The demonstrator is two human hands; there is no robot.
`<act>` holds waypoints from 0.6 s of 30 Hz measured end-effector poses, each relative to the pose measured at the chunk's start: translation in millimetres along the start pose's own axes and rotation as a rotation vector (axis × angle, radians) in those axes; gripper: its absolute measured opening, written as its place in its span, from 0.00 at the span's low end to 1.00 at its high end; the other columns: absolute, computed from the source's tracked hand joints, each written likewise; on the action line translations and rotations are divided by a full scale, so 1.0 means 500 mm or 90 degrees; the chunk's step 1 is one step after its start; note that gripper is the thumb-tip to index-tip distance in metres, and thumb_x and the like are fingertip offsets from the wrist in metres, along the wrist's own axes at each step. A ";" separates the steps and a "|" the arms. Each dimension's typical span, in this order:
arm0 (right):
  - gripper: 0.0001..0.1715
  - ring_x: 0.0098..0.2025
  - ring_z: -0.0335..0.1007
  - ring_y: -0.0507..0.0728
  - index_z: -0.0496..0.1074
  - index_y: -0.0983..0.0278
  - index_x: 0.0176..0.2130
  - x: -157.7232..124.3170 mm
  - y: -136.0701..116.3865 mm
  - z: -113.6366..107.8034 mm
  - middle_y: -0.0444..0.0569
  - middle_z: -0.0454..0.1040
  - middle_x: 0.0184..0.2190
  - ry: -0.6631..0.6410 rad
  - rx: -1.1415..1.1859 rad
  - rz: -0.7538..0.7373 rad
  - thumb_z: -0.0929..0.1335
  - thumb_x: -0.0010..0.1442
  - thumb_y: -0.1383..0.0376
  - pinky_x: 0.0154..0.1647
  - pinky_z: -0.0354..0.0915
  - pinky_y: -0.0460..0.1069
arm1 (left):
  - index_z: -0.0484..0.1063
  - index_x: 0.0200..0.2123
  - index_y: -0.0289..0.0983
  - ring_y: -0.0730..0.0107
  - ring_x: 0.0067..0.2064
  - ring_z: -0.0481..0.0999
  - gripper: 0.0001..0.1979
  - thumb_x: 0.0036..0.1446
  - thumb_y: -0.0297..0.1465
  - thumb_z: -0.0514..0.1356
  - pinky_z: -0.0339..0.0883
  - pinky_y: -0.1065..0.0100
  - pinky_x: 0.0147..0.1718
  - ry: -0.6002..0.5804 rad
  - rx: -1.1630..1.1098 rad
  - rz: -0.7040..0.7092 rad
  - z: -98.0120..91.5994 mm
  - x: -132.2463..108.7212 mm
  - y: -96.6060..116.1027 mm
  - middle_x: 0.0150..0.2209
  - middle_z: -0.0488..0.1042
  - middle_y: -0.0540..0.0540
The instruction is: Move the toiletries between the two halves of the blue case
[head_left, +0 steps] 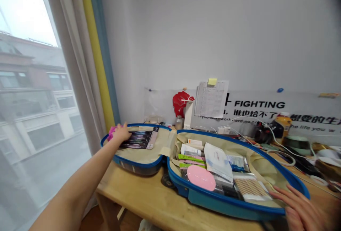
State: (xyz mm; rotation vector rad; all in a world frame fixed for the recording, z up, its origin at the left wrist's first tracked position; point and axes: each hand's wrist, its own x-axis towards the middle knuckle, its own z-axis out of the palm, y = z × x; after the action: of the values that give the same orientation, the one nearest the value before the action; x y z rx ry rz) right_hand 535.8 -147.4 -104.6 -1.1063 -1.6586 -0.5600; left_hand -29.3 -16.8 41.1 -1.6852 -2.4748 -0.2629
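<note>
A small suitcase with blue rims point(239, 208) and a beige lining lies opened flat. My left hand point(121, 134) reaches into the far left half, its fingers closed against a bright magenta, ruffled bundle point(112, 131) whose kind I cannot make out. Beside that hand lies a dark pack of slim tools point(140, 139). My right hand point(299, 204) rests at the right half's near rim, fingers stretched out and holding nothing. Nearest to it is a pack of cotton swabs point(250, 187). A pink oval case point(201, 177), a white pouch point(218, 161) and several tubes point(190, 150) fill this half.
The suitcase lies on a wooden table point(149, 195). At the right back are cables, an orange-labelled bottle point(282, 126) and a green bowl-like thing point(297, 144). A slim white stand point(188, 114) rises behind the hinge. Curtains point(99, 57) and a window border the left.
</note>
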 end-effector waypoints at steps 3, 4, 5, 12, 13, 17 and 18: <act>0.16 0.52 0.68 0.67 0.75 0.62 0.37 -0.011 0.014 0.006 0.55 0.76 0.39 -0.004 0.008 0.015 0.60 0.61 0.62 0.54 0.61 0.64 | 0.56 0.62 0.34 0.35 0.59 0.64 0.41 0.46 0.40 0.62 0.61 0.46 0.51 0.006 0.010 -0.071 0.026 0.009 -0.086 0.60 0.60 0.24; 0.16 0.52 0.68 0.67 0.75 0.61 0.37 -0.013 0.018 0.006 0.55 0.76 0.39 -0.006 0.010 0.020 0.60 0.61 0.62 0.54 0.61 0.64 | 0.57 0.61 0.35 0.37 0.59 0.64 0.40 0.45 0.40 0.63 0.61 0.48 0.51 0.008 0.010 -0.080 0.035 0.008 -0.103 0.59 0.62 0.26; 0.16 0.52 0.68 0.67 0.75 0.61 0.37 -0.015 0.020 0.007 0.55 0.76 0.39 -0.006 0.011 0.027 0.60 0.61 0.62 0.54 0.62 0.64 | 0.59 0.60 0.35 0.39 0.58 0.65 0.37 0.46 0.39 0.62 0.61 0.49 0.51 0.011 0.006 -0.087 0.042 0.007 -0.115 0.58 0.65 0.27; 0.15 0.51 0.69 0.70 0.75 0.58 0.36 -0.012 0.014 0.007 0.55 0.76 0.38 0.009 0.030 0.056 0.60 0.60 0.60 0.52 0.62 0.66 | 0.65 0.51 0.32 0.52 0.48 0.76 0.18 0.63 0.36 0.48 0.67 0.54 0.44 0.048 -0.085 -0.128 0.016 0.016 -0.119 0.48 0.75 0.32; 0.15 0.51 0.69 0.69 0.75 0.57 0.36 -0.009 0.011 0.006 0.55 0.76 0.38 0.012 0.032 0.056 0.60 0.60 0.60 0.52 0.62 0.66 | 0.64 0.51 0.32 0.53 0.48 0.76 0.19 0.63 0.35 0.47 0.67 0.56 0.44 0.062 -0.104 -0.118 0.003 0.018 -0.107 0.48 0.75 0.32; 0.15 0.50 0.70 0.68 0.75 0.58 0.36 0.002 -0.008 -0.001 0.53 0.77 0.37 0.019 0.013 0.031 0.60 0.61 0.61 0.50 0.64 0.64 | 0.61 0.53 0.32 0.55 0.51 0.74 0.19 0.63 0.34 0.47 0.66 0.61 0.47 0.108 -0.186 -0.004 -0.048 0.010 -0.012 0.50 0.74 0.35; 0.15 0.50 0.70 0.67 0.75 0.59 0.36 0.005 -0.013 -0.004 0.53 0.77 0.37 0.020 0.003 0.029 0.60 0.61 0.61 0.49 0.64 0.63 | 0.61 0.53 0.33 0.56 0.51 0.73 0.18 0.62 0.34 0.47 0.65 0.62 0.47 0.112 -0.208 0.038 -0.059 0.002 0.024 0.50 0.74 0.36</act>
State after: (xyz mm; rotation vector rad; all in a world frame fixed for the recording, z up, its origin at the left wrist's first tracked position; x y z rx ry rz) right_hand 530.8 -151.0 -100.4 -1.1233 -1.6029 -0.5418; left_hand -18.0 -17.9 71.1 -1.7572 -2.3463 -0.8095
